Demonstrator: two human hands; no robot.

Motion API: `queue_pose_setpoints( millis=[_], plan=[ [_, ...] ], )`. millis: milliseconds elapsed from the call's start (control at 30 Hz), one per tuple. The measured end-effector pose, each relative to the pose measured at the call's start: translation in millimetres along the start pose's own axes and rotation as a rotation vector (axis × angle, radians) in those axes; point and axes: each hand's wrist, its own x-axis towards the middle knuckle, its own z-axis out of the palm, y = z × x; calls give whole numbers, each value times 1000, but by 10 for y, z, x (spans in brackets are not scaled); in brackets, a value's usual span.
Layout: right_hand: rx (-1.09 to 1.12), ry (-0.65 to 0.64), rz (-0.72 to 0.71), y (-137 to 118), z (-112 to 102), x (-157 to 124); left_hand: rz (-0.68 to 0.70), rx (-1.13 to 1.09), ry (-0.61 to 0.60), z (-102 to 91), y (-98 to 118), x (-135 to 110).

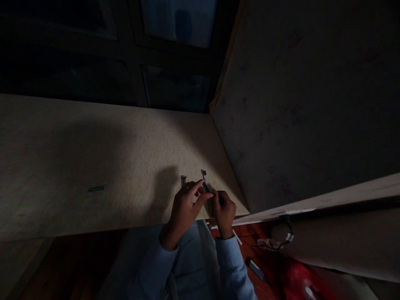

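Head camera view, dim light: a person in pale blue sleeves is working over a beige board. Left hand and right hand are meeting near the board's front edge, both pinching a small dark fitting between their fingertips. Two small metal pieces are standing on the board just beyond. Another board is leaning upright at right.

Pale speckled board, lying flat, dimly lit. On it: one small dark slim piece at left, lying alone; two small metal fittings near the right front edge, close together, details too dark to tell.
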Motion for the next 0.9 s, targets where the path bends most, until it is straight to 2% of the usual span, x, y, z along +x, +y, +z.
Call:
queue_pose_setpoints(
  millis=[67, 167, 300, 367, 500, 633, 900],
  plan=[
    [-36, 27, -46, 6, 26, -20, 120, 189, -85, 140, 44, 174],
    [-67, 61, -97, 31, 56, -23, 224, 439, -225, 379, 76, 441],
    [-3, 80, -150, 66, 63, -30, 237, 640, -430, 680, 12, 707],
    [60, 59, -175, 75, 51, -44, 230, 668, -486, 790, -53, 788],
    [173, 21, -239, 74, 11, -70, 272, 700, -551, 925, -184, 879],
    [214, 36, -274, 55, -17, -74, 312, 736, -606, 987, -250, 902],
    [117, 21, -233, 60, -7, -86, 348, 703, -560, 1017, -289, 867]
  ],
)
